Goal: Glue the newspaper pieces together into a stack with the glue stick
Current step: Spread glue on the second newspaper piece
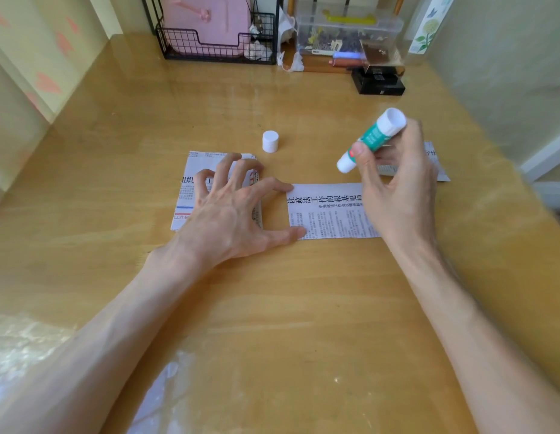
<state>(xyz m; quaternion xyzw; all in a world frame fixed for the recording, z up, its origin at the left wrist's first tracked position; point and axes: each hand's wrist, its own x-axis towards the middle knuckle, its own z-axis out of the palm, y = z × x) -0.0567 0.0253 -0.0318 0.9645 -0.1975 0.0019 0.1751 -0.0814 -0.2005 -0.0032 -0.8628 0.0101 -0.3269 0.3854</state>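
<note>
Three newspaper pieces lie on the wooden desk. My left hand spreads over the left piece, while its index fingertip and thumb tip press the left edge of the middle piece. My right hand grips a green and white glue stick, uncapped, tilted with its lower white end just above the middle piece's top edge. A third piece shows partly behind my right hand. The white cap stands on the desk beyond the papers.
At the back stand a black wire basket with a pink item, a clear plastic box, a black box and a bottle. Clear plastic wrap lies at the near left. Walls close both sides.
</note>
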